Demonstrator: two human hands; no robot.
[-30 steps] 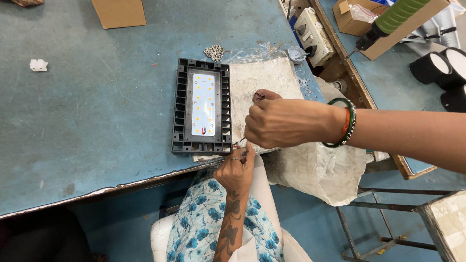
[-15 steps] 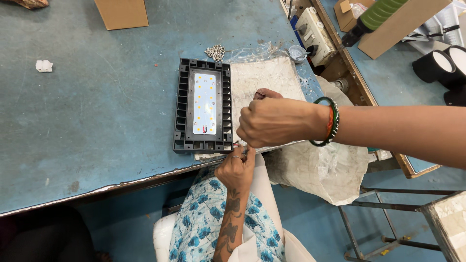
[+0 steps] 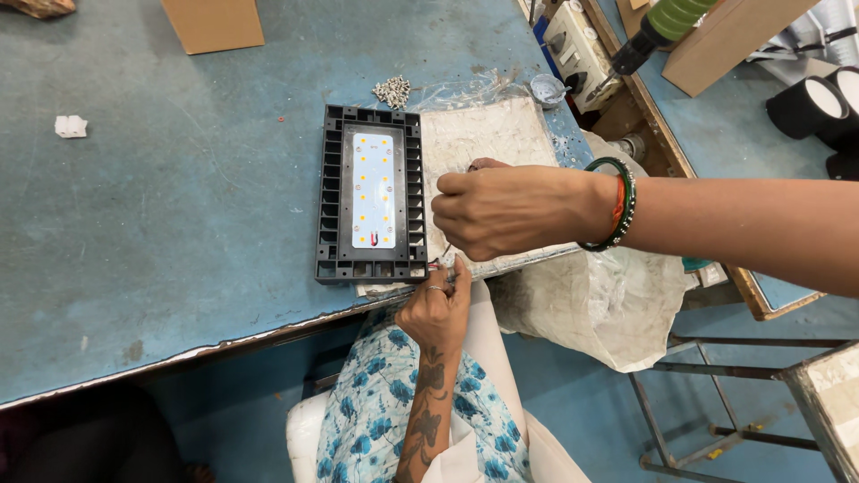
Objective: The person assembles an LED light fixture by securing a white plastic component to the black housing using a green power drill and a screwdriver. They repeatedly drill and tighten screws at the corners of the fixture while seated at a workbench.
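Just one black lamp housing [image 3: 371, 207] (two hands beside it).

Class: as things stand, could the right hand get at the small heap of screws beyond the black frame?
Probably yes. The right hand hovers by the frame, and the table between it and the screws holds only a flat sheet.

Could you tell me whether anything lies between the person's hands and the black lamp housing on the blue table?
Nothing visible does. The right hand hovers beside the black lamp housing, over the white sheet. The left hand is at the housing's near corner, by the small wires.
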